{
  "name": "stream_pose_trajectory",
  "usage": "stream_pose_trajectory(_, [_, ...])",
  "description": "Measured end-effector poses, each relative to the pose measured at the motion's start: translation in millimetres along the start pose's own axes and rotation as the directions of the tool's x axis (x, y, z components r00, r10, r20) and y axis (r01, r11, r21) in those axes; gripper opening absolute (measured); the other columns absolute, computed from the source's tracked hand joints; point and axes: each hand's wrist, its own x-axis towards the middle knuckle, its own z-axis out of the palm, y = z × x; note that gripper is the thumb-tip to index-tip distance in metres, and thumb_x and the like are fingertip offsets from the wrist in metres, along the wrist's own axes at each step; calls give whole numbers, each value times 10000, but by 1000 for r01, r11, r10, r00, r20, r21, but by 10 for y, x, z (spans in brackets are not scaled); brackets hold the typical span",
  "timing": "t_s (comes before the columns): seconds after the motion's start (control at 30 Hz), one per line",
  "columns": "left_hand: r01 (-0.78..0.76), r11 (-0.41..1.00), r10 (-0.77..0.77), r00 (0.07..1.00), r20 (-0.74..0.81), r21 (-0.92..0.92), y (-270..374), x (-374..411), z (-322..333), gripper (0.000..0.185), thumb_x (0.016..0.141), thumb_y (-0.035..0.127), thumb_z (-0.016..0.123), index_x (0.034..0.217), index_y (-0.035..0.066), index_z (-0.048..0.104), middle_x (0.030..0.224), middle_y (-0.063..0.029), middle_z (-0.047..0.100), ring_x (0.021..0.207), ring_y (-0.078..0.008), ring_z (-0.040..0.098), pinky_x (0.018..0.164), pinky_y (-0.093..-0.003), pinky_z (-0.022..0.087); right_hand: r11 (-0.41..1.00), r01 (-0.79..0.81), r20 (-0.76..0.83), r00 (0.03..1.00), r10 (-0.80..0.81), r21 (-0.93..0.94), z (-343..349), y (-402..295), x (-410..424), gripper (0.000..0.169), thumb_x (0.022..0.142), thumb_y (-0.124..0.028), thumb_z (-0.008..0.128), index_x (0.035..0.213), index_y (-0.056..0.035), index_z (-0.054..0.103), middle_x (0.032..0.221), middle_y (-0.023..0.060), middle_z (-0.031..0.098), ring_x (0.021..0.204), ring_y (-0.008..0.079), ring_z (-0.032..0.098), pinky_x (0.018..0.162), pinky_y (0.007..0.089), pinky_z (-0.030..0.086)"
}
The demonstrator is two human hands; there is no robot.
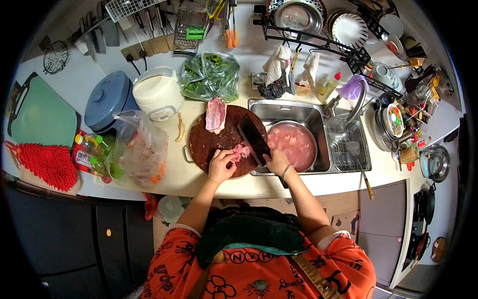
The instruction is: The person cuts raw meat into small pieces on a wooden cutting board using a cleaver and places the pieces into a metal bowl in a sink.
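Note:
A round, dark wooden chopping board point(204, 149) lies on the counter left of the sink. My left hand point(222, 165) is at the board's front part, its fingertips on a small heap of chopped raw meat point(242, 150). In my right hand point(278, 163) is the handle of a cleaver point(253, 135), whose broad dark blade is over the right side of the board, beside the heap. A larger slab of raw meat point(216, 115) rests at the board's back edge. A round metal basin point(315, 149) in the sink holds meat pieces in pinkish liquid.
Left of the board are a piece of ginger root point(180, 128), a clear plastic bag point(140, 153) and a cream rice cooker point(157, 91). Behind it sits a bag of leafy greens point(211, 76). The double steel sink point(325, 138) with its tap point(360, 106) adjoins the board's right side.

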Motion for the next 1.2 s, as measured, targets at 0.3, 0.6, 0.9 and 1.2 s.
stream_pose_trajectory(0.3, [-67, 993, 68, 998, 10, -98, -63, 116, 97, 222, 676, 59, 699, 886, 41, 630, 969, -76, 612, 922, -286, 558, 801, -379, 487, 983, 2, 191, 981, 34, -186, -122, -391, -445, 189, 823, -120, 562, 916, 44, 565, 826, 289, 635, 812, 459, 626, 731, 507, 510])
stream_pose_trajectory(0.6, [-44, 997, 45, 999, 14, -70, -146, 49, 177, 312, 577, 31, 732, 873, 8, 636, 958, -106, 620, 927, -300, 564, 783, -381, 502, 986, -36, 175, 982, 64, -160, 393, -646, 176, 185, 810, -132, 567, 890, 15, 645, 911, 266, 647, 880, 399, 646, 772, 473, 519])
stream_pose_trajectory(0.9, [-105, 989, 106, 994, 10, -108, -49, -156, -55, 198, 651, 16, 693, 839, 27, 631, 937, -79, 641, 892, -284, 581, 773, -377, 501, 994, 46, 81, 996, -38, -100, 236, -100, 157, 306, 835, -259, 639, 829, 48, 634, 791, 287, 624, 783, 432, 630, 677, 473, 492])
stream_pose_trajectory(1.2, [-22, 995, 21, 1000, -9, -99, 60, -3, -72, 418, 658, 112, 729, 1019, 37, 532, 1041, -147, 532, 957, -343, 527, 823, -413, 468, 988, 103, 77, 993, -94, -115, -157, -408, -225, 222, 840, -162, 576, 892, 54, 561, 851, 314, 621, 823, 448, 624, 725, 503, 506])
